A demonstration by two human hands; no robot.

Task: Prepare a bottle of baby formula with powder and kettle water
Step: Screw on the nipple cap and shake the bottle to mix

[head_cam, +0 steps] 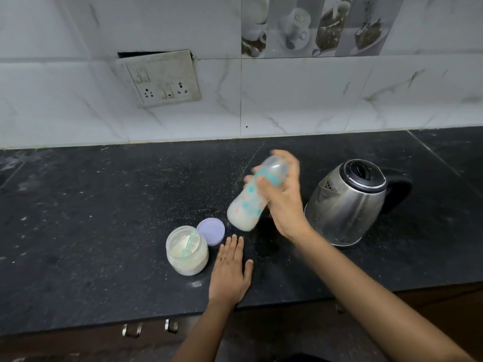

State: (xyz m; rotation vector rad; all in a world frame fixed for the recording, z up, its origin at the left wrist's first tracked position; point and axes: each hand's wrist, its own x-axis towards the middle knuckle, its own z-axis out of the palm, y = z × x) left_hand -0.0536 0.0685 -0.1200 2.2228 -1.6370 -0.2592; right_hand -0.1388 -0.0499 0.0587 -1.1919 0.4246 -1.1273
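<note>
One clear, teal-printed plastic baby bottle point(248, 202), milky inside, tilts above the black stone counter point(104, 231). Your right hand point(283, 199) curls its fingers round the upper body; left hand point(230, 267) rests flat, fingers straight. Judged light, rigid, slick: grip mid-body.

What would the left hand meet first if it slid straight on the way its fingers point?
Probably the purple lid: the left hand lies flat with its outer fingers almost at the lid's rim. The bottle ahead looks raised off the counter, though depth is unclear.
</note>
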